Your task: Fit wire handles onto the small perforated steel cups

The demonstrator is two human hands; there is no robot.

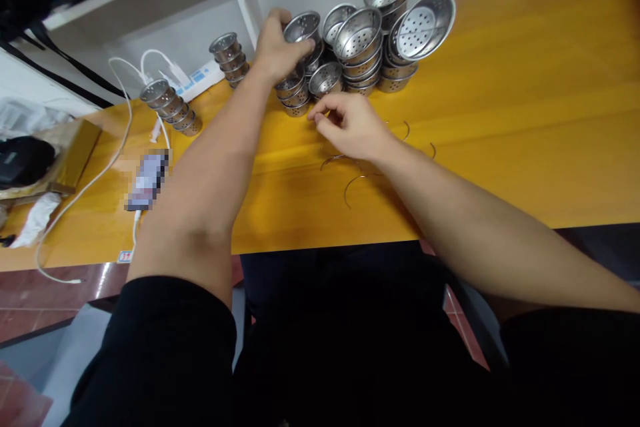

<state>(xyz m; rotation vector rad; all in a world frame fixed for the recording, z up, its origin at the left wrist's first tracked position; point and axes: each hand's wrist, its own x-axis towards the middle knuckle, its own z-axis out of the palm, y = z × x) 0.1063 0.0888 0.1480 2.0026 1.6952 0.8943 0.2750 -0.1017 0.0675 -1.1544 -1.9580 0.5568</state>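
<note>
My left hand (280,50) is wrapped round a perforated metal strainer cup (303,27) at the top of a stack, its thumb along the near side. Below my left wrist is another stack of strainer cups (295,97). My right hand (353,125) hovers above the table with curled fingers; whether anything is pinched in them is hidden. Just beyond its fingertips sits a single strainer cup (326,79). Several thin curved wires (354,181) lie under and beside my right hand.
More stacked strainer cups (358,40) crowd the back, one tilted at the right (423,27). Two smaller stacks (229,57) (170,107) stand left, near a white power strip (203,80). A phone (147,180) and white cable (80,193) lie on the yellow table (525,113).
</note>
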